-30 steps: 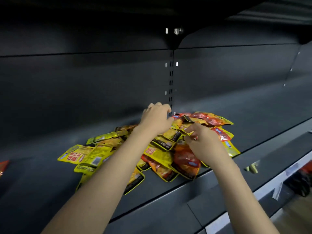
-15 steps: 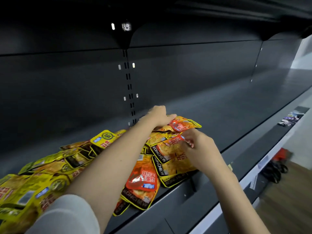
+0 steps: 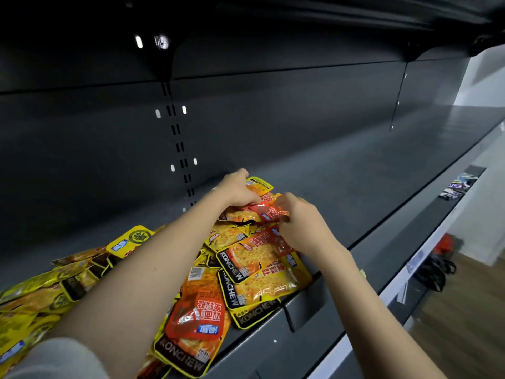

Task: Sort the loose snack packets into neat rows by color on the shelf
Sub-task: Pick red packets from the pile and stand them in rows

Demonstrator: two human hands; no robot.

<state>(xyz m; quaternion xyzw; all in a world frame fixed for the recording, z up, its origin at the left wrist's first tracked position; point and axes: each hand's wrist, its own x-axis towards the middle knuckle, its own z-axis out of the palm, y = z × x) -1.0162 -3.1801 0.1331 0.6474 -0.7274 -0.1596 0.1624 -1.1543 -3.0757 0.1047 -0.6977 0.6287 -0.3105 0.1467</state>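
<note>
Snack packets (image 3: 246, 258) — loose heap, yellow and red-orange mixed, spread along the dark shelf (image 3: 355, 187) from the left edge to the middle; front ones overhang the shelf lip. Yellow packets (image 3: 41, 291) lie mostly left, partly hidden under the left forearm. Red packet (image 3: 269, 210) at the heap's far end, lifted slightly — right hand (image 3: 300, 225) pinches it with curled fingers; left hand (image 3: 237, 188) rests on the packets just behind, fingers bent down onto them, whether gripping cannot be told. Slotted upright (image 3: 180, 149) on the back panel. Small dark wrappers (image 3: 455, 188) well apart, far right. Wooden floor (image 3: 464, 310) below.
</note>
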